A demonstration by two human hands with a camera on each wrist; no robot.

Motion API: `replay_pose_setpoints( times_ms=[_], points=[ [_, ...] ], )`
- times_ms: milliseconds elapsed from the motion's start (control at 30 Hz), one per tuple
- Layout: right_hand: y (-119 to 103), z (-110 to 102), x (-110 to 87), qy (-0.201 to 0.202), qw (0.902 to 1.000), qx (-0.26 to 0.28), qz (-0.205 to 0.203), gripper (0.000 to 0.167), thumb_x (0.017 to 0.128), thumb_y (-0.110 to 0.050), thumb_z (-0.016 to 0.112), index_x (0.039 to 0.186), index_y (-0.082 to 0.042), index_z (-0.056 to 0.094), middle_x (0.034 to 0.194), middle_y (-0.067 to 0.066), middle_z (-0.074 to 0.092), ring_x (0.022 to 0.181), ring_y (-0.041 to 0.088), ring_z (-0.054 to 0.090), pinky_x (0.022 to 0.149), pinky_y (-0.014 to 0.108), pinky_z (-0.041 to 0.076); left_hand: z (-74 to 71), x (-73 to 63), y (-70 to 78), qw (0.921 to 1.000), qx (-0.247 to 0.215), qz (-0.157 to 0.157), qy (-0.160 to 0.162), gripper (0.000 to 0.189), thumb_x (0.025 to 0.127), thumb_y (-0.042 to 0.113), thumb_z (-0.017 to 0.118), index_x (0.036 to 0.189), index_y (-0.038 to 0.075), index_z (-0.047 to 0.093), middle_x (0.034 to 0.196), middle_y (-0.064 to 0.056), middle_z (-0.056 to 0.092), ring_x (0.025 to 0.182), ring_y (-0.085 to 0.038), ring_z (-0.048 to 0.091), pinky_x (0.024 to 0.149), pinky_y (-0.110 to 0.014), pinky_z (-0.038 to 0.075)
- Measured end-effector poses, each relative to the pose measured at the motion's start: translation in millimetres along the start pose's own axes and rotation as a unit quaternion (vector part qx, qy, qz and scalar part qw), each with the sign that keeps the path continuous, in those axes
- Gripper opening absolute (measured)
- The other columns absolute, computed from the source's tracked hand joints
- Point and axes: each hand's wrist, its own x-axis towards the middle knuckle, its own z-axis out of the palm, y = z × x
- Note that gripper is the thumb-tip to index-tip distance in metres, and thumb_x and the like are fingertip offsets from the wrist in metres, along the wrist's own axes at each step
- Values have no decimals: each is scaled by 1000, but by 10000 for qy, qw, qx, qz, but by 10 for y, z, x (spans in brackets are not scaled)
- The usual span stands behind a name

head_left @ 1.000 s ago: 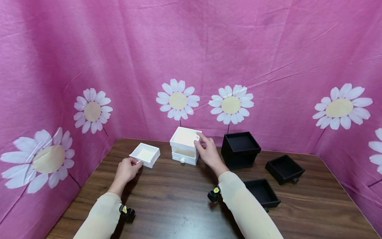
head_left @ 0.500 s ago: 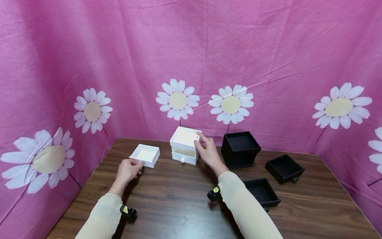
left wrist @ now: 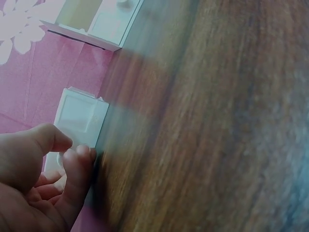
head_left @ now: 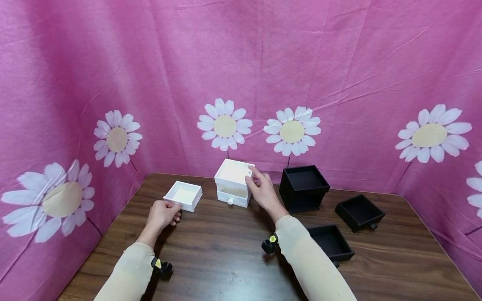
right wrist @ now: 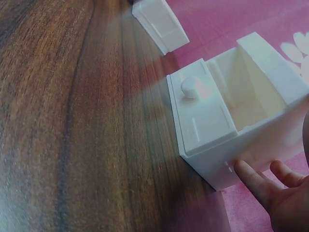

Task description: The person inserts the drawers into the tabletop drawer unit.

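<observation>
In the head view a small white drawer, open at the top, sits on the table at left. My left hand pinches it at its near side; the left wrist view shows thumb and finger at the round knob, partly covered. Right of it stands the white drawer cabinet. Its upper slot gapes, and a lower drawer with a round knob fills the bottom. My right hand holds the cabinet at its right top edge, other fingertips against the side wall.
A black cabinet with a hollow front stands right of the white one. Two black drawers lie on the wooden table: one drawer farther right, another drawer beside my right forearm. A pink flowered cloth hangs behind.
Over the last second my left hand has shifted slightly at the drawer's near side, and the drawer's far edge has settled a little lower. My right hand has stayed on the white cabinet.
</observation>
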Motion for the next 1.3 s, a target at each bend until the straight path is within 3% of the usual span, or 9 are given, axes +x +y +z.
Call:
replay_pose_setpoints(
  times_ms=[267, 467, 733, 1300],
  points=[
    [-2, -2, -3, -12, 10000, -26, 68, 50, 108, -27, 65, 156, -15, 58, 126, 25, 59, 113, 39, 70, 102, 54, 59, 13, -15, -2, 9995, -315, -83, 36, 25, 100, 9, 64, 99, -15, 72, 71, -10, 77, 55, -6, 69, 51, -25, 57],
    [-27, -10, -3, -12, 10000, -5, 94, 50, 108, -27, 65, 156, -15, 58, 127, 25, 59, 113, 40, 70, 103, 54, 58, 28, -34, -10, 9966, -800, -150, 97, 25, 102, 11, 62, 103, -14, 69, 79, -13, 79, 64, -8, 72, 56, -25, 59],
    [-32, -11, -11, -33, 9999, 28, 113, 50, 108, -27, 64, 157, -15, 57, 127, 24, 59, 113, 40, 70, 103, 54, 58, 44, -52, -48, 9908, -1339, -184, 17, 22, 106, 10, 61, 106, -12, 65, 83, -9, 79, 69, -8, 72, 60, -24, 60],
    [1, 8, -13, 29, 10000, 39, -35, 48, 108, -24, 65, 154, -12, 60, 124, 25, 60, 111, 39, 71, 101, 53, 59, 69, -121, -34, 9876, -1548, -193, 193, 18, 105, 7, 62, 102, -11, 65, 82, -7, 78, 68, -7, 74, 61, -24, 62]
  ],
)
